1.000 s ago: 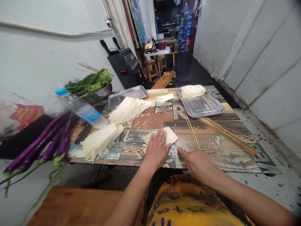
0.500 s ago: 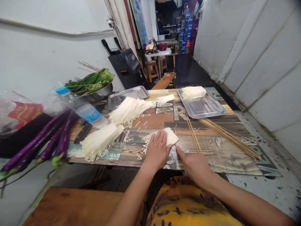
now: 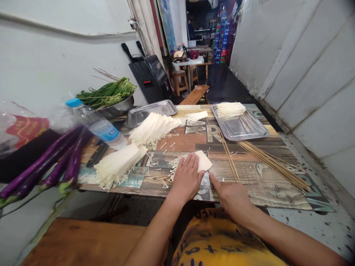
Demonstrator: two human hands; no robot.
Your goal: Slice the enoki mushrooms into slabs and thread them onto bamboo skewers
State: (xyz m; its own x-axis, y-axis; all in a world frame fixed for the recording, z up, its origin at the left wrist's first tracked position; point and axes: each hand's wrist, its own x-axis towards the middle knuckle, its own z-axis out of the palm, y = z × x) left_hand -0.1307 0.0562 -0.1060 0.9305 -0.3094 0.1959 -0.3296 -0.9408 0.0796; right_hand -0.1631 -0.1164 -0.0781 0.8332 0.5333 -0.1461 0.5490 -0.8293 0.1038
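A flat bundle of enoki mushrooms (image 3: pixel 204 161) lies near the front edge of the table. My left hand (image 3: pixel 186 173) rests flat across it, fingers stretched out and pressing it down. My right hand (image 3: pixel 233 197) is closed low at the bundle's right corner, its index finger pointing along the tabletop. A short bit of a thin bamboo skewer shows between that fingertip and the mushrooms; the rest is hidden by the hand. To the left lie a thick enoki bunch (image 3: pixel 118 166) and a fanned row of enoki slices (image 3: pixel 154 129).
A clear tray (image 3: pixel 256 129) holds skewered enoki, with bamboo skewers (image 3: pixel 274 164) beside it. Another tray (image 3: pixel 138 115) stands behind. At left are a water bottle (image 3: pixel 97 125), a knife handle (image 3: pixel 97 155), eggplants (image 3: pixel 73 159) and a bowl (image 3: pixel 122 106) of greens.
The view has shifted slightly. Both hands keep nearly the same places at the enoki bundle, and nothing else has visibly moved.
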